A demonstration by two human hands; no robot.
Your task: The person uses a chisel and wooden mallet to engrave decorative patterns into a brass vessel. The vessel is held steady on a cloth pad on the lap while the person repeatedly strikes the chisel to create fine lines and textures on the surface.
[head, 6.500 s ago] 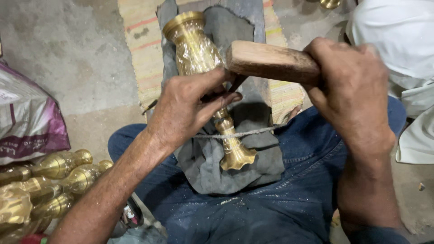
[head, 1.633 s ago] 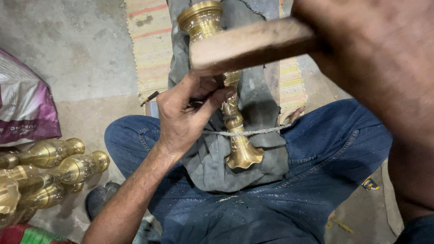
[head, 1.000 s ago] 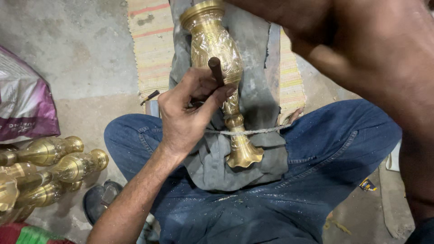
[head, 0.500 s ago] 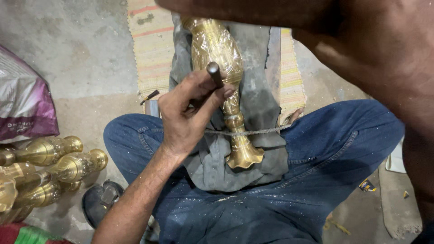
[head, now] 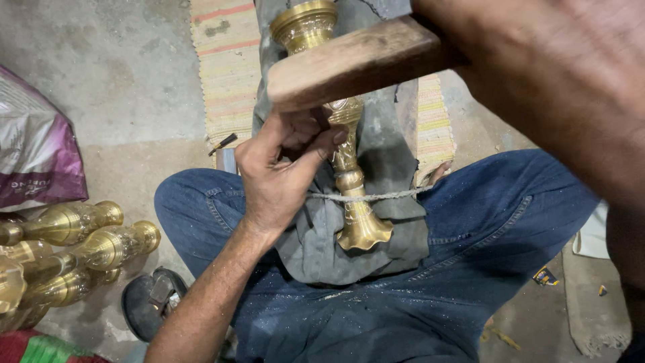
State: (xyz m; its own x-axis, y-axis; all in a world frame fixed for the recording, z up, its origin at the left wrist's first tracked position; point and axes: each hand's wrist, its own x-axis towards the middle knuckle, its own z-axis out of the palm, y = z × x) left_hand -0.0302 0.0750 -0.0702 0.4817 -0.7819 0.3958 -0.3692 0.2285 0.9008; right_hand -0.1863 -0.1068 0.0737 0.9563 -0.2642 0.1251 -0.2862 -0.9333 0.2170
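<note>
I sit on the floor with a brass vase (head: 349, 161) lying lengthwise across grey cloth (head: 376, 228) on my lap, its mouth pointing away from me and its flared foot toward my belly. A cord (head: 383, 196) crosses the stem and pins it down. My left hand (head: 282, 175) is pinched shut on something small pressed against the vase's neck; my fingers hide it, so I cannot tell what it is. My right hand (head: 557, 87), very close to the camera, is clenched round a wooden mallet (head: 356, 64) held above the vase's body.

To strike well, I judge the left hand should stay braced against the brass so its point does not skid, the cord should stay taut, and the mallet should fall squarely, clear of my knuckles.

More brass vases (head: 74, 249) lie stacked at my left, beside a sandal (head: 151, 302) and a purple bag (head: 37, 161). A striped mat (head: 225, 67) covers the floor ahead.
</note>
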